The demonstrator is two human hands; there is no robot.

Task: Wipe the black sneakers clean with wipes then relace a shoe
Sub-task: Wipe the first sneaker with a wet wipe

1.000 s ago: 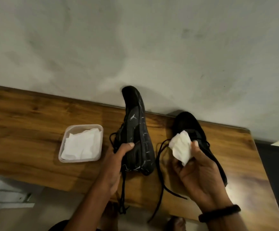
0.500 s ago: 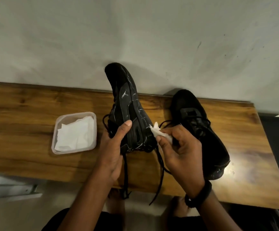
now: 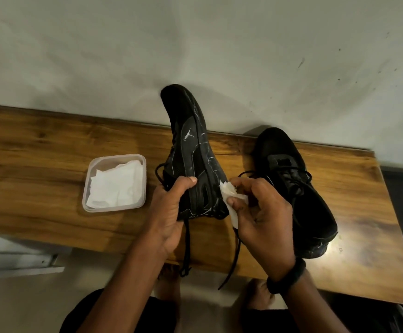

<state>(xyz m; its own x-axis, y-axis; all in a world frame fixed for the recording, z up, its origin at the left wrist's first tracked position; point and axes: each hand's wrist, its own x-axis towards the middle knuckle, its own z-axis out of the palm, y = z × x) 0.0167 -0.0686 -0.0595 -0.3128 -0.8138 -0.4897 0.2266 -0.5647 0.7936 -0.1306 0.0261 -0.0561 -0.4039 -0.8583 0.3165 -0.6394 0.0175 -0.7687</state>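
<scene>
My left hand (image 3: 169,212) grips a black sneaker (image 3: 191,150) near its heel and holds it tilted on its side above the wooden table (image 3: 39,150), toe pointing away toward the wall. Its loose black laces (image 3: 234,255) dangle past the table's front edge. My right hand (image 3: 260,212) pinches a crumpled white wipe (image 3: 231,198) and presses it against the sole edge at the heel of that sneaker. The second black sneaker (image 3: 296,188) lies laced on the table to the right, partly hidden behind my right hand.
A clear plastic tub (image 3: 87,188) with folded white wipes (image 3: 114,186) sits on the table left of the held sneaker. A grey wall (image 3: 219,44) rises directly behind the table. My right wrist wears a black band (image 3: 287,277).
My right hand has brought the wipe from in front of the right sneaker over to the held sneaker's heel. The held sneaker has risen slightly with my left hand.
</scene>
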